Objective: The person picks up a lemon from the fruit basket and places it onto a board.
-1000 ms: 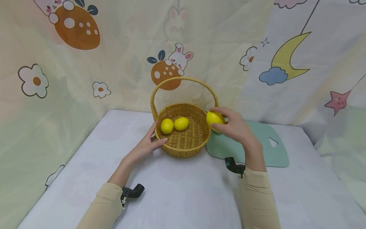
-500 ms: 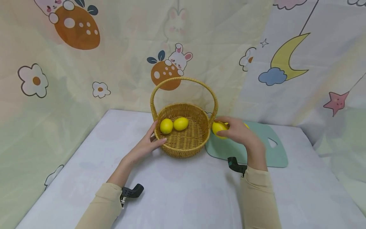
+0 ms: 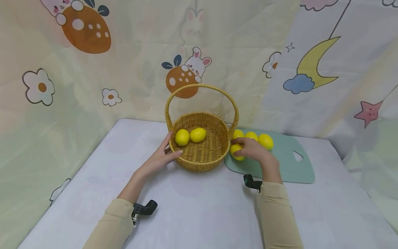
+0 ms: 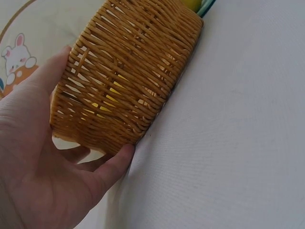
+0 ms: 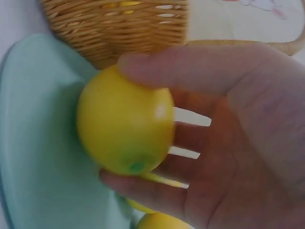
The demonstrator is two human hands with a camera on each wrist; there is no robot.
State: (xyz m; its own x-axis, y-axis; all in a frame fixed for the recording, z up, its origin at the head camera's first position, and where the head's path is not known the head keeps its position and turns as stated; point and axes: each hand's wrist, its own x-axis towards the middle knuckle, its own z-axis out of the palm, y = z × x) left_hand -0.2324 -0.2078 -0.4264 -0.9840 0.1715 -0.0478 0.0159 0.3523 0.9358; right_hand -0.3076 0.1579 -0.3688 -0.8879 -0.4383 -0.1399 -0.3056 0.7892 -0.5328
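My left hand [image 3: 158,158] holds the round wicker basket [image 3: 200,165] by its left side; in the left wrist view thumb and fingers spread around the woven wall. Inside the basket lie two lemons [image 3: 198,135], side by side at the left. Just right of the basket, my right hand [image 3: 257,150] grips a lemon [image 5: 124,124] between thumb and fingers, low over the near left part of a pale green cutting board [image 3: 286,162]. Whether this lemon touches the board, I cannot tell. Behind it, three more lemons [image 3: 266,141] sit in a row on the board, partly hidden by the hand.
The basket's tall arched handle [image 3: 202,85] stands upright over it. A white cloth covers the table [image 3: 199,211]. Behind hangs a printed curtain [image 3: 140,69], close to the basket and the table's back edge.
My right hand has brought its lemon from beside the basket's right rim down and toward me over the board. The lemons behind it have come into view. My left hand stays on the basket.
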